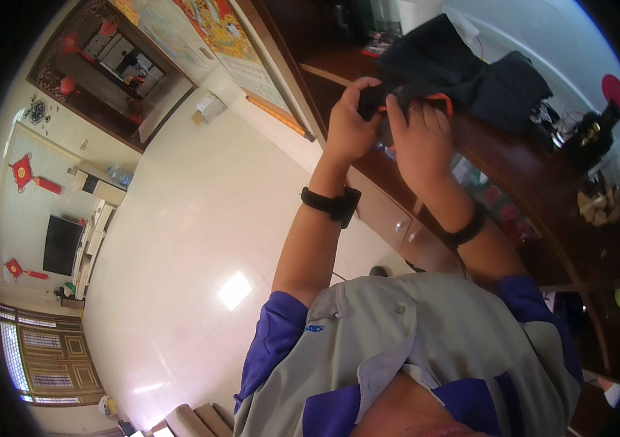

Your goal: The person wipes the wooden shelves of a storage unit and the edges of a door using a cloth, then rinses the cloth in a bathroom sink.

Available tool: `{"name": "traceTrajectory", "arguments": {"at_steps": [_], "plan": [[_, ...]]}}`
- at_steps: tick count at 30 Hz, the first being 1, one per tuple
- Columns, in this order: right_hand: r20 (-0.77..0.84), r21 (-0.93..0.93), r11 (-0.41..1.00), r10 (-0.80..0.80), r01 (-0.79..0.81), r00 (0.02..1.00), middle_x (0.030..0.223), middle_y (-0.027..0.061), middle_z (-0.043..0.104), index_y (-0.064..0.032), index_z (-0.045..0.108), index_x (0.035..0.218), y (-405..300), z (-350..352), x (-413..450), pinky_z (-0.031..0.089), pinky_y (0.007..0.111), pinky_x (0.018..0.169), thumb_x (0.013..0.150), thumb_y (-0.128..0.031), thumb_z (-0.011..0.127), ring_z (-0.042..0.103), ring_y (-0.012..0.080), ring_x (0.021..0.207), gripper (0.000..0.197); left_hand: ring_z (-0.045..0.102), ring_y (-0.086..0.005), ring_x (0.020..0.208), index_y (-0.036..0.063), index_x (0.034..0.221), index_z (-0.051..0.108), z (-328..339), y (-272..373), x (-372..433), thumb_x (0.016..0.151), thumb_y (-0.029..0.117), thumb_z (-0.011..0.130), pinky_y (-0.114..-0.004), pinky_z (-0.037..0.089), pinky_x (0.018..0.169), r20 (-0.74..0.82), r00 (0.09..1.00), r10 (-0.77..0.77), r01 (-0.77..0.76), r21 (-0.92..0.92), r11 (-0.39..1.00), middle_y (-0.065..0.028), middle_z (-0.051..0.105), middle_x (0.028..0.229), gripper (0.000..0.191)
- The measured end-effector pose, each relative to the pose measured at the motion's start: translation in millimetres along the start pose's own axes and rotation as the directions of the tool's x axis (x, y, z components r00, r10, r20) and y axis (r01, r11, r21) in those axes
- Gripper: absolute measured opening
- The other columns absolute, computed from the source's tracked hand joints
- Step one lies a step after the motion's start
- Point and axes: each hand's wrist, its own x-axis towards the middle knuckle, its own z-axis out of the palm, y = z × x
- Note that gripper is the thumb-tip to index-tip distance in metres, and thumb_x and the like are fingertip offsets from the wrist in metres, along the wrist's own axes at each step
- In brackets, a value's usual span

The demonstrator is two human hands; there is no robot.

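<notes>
My left hand (pixel 349 128) grips the near-left edge of a dark item with orange trim (pixel 441 98), which looks like a fabric bag or pouch. My right hand (pixel 425 145) lies over the front of the same item, its fingers bent onto it. The fingers cover much of this item, so its exact kind is unclear. Just beyond the hands, black cloth (pixel 430 52) spreads over a dark wooden shelf (pixel 485 145). Black straps circle both wrists.
A dark bottle (pixel 597 134) and a clear container of brown pieces (pixel 597 202) stand to the right. Packets (pixel 506 213) fill a lower compartment. Cabinet doors (pixel 381 207) lie below the hands. A small box (pixel 209 108) rests on the tiled floor (pixel 206 218) by the wall.
</notes>
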Motion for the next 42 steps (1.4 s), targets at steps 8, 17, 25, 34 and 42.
{"name": "traceTrajectory", "arguments": {"at_steps": [8,17,25,34,42], "plan": [[0.054,0.000,0.999,-0.036,0.036,0.998,0.099,0.0167,0.060,-0.0091,0.059,0.116,-19.8,26.5,17.7,0.043,0.041,0.089,0.081,-0.013,0.054,0.058,0.0305,0.095,0.036,0.064,-0.0272,0.092,0.0065,0.112,0.056,-23.5,-35.3,20.0,0.072,-0.002,0.065,-0.031,0.049,0.081,-0.045,0.999,0.011,-0.010,0.043,0.999,-0.0145,0.064,0.099,0.042],[0.036,-0.001,0.999,-0.037,0.037,0.999,0.102,0.0166,0.057,-0.0095,0.056,0.119,-37.0,58.8,31.9,0.041,0.043,0.093,0.081,-0.014,0.053,0.057,0.0316,0.096,0.038,0.064,-0.0293,0.092,0.0064,0.111,0.056,-44.9,-52.6,40.6,0.074,0.001,0.067,-0.033,0.049,0.081,-0.066,0.998,-0.015,0.021,0.103,0.994,-0.0155,0.065,0.098,0.040],[0.057,0.036,0.999,-0.001,-0.001,0.998,0.101,0.0178,0.055,-0.0084,0.054,0.120,-57.2,86.4,52.7,0.041,0.044,0.093,0.081,-0.013,0.053,0.056,0.0334,0.097,0.039,0.064,-0.0238,0.079,0.0072,0.111,0.055,-59.9,-79.2,57.1,0.081,0.012,0.068,-0.032,0.051,0.070,-0.140,0.990,0.018,0.017,0.246,0.969,-0.0149,0.065,0.092,0.033],[0.035,0.060,0.997,0.038,-0.040,0.999,0.099,0.0168,0.056,-0.0083,0.056,0.117,-64.8,101.8,58.4,0.042,0.045,0.092,0.079,-0.010,0.056,0.057,0.0325,0.096,0.037,0.065,-0.0281,0.079,0.0072,0.110,0.055,-59.0,-86.1,60.0,0.081,0.010,0.067,-0.034,0.051,0.071,-0.170,0.985,0.036,0.001,0.213,0.977,-0.0165,0.065,0.094,0.032],[0.017,0.133,0.990,0.036,-0.038,0.999,0.099,0.0152,0.056,-0.0092,0.058,0.115,-60.8,100.1,59.7,0.043,0.043,0.091,0.079,-0.009,0.057,0.057,0.0316,0.097,0.036,0.063,-0.0388,0.088,0.0070,0.114,0.052,-64.5,-76.2,56.0,0.077,0.004,0.064,-0.040,0.051,0.073,-0.125,0.992,-0.006,0.035,0.232,0.972,-0.0212,0.064,0.095,0.038]]}}
